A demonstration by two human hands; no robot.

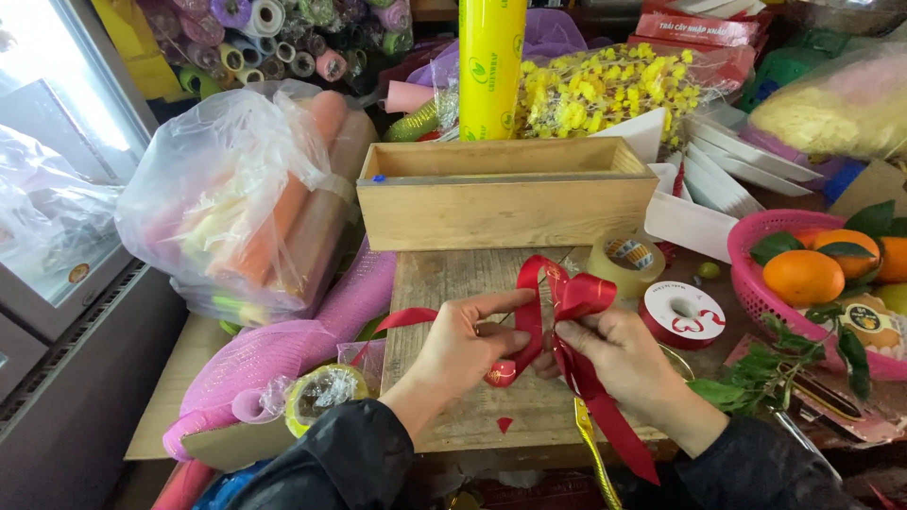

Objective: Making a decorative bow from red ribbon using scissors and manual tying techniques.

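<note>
Biggest thing in view is the clear plastic bag (236,189) on the left, stuffed with rolls of orange and pale wrapping sheet, with a pink mesh roll (283,349) lying under it and running down toward the near edge. Next up, the plain wooden box (501,194), open on top, sitting at the far end of a worn wooden board (453,397) that everything is happening on. Behind the box there's an upright yellow roll (491,66) and a bag of yellow flowers (605,90), plus a stack of white trays (727,175) off to the right.

On the right edge, a pink basket (756,283) with oranges (803,277) and green leaves in it. Just beside the board: a roll of clear tape (625,264) and a red ribbon spool (682,314), touching or nearly so.

Now the hands, over the middle of the board. The left hand (463,345) is pinching the red ribbon (567,312) between thumb and fingers, index finger stretched out along it. The right hand (619,354) is closed on the same ribbon right next to it, fingertips of both hands almost meeting. The ribbon loops up above the hands, one tail goes left, and another hangs down past the near edge of the board. Tiny red ribbon scrap (504,424) on the board below the hands.
</note>
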